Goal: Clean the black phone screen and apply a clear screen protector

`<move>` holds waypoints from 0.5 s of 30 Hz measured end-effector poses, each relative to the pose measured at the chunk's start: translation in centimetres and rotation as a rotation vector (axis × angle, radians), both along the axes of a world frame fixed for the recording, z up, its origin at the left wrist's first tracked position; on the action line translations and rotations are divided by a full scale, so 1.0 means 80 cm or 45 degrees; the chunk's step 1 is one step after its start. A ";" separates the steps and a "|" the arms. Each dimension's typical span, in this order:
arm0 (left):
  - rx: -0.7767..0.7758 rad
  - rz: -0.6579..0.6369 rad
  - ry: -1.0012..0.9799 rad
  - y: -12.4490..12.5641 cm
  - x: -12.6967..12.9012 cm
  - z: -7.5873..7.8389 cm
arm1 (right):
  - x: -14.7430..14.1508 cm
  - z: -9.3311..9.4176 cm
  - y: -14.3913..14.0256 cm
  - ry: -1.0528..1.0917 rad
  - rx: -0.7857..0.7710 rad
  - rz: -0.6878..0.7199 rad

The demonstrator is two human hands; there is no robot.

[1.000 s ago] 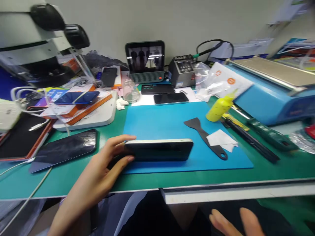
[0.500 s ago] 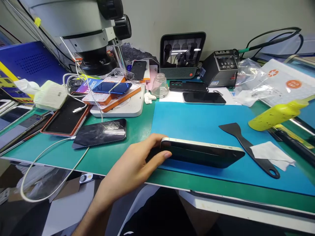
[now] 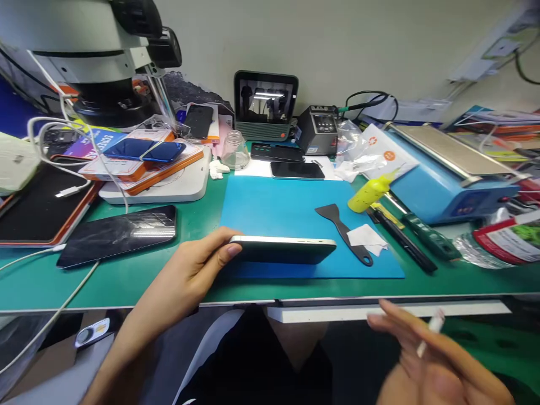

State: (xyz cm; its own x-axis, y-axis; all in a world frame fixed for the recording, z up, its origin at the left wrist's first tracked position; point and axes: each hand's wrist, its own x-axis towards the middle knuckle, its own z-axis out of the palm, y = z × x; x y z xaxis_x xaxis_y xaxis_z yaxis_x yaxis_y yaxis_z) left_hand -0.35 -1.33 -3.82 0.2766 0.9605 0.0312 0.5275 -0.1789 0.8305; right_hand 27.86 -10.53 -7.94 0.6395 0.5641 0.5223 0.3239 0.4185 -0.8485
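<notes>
My left hand (image 3: 202, 267) grips a smartphone (image 3: 282, 253) at its left end, with the thumb on the near face. The phone is tipped up on its long edge over the blue mat (image 3: 270, 205), its pale metal rim on top and its dark face towards me. My right hand (image 3: 430, 360) is low at the right, in front of the bench edge and partly blurred. Between its fingers is a short white stick (image 3: 434, 325), shaped like a cigarette. A black scraper (image 3: 337, 222) and a white tissue (image 3: 367, 239) lie right of the smartphone.
A cracked phone (image 3: 122, 233) with a white cable lies at left, below a microscope (image 3: 109, 84). Behind the mat are a glass jar (image 3: 235, 152), another phone (image 3: 297, 170) and a smart display (image 3: 265, 104). A yellow bottle (image 3: 368, 196) and blue machine (image 3: 447, 180) are at right.
The view has swung to the right, bringing in the blue machine. My right hand has come into view with the white stick. My left hand still holds the smartphone, now tilted more level.
</notes>
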 end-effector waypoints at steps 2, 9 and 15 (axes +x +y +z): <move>0.001 0.015 0.013 -0.001 -0.001 -0.002 | -0.017 0.016 0.031 0.005 -0.008 0.082; -0.018 0.023 0.071 0.000 -0.001 -0.006 | -0.047 0.044 0.102 0.410 -0.171 0.646; -0.006 0.080 0.118 0.000 0.004 -0.002 | -0.057 0.034 0.099 0.468 -0.160 0.614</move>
State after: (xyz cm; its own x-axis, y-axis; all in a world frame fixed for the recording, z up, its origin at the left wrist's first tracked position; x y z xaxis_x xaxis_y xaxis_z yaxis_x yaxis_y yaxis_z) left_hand -0.01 -1.36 -4.00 0.2172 0.9761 0.0041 0.6122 -0.1394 0.7783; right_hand 23.27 -2.61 -5.21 0.4227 0.8774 0.2271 -0.1999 0.3346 -0.9209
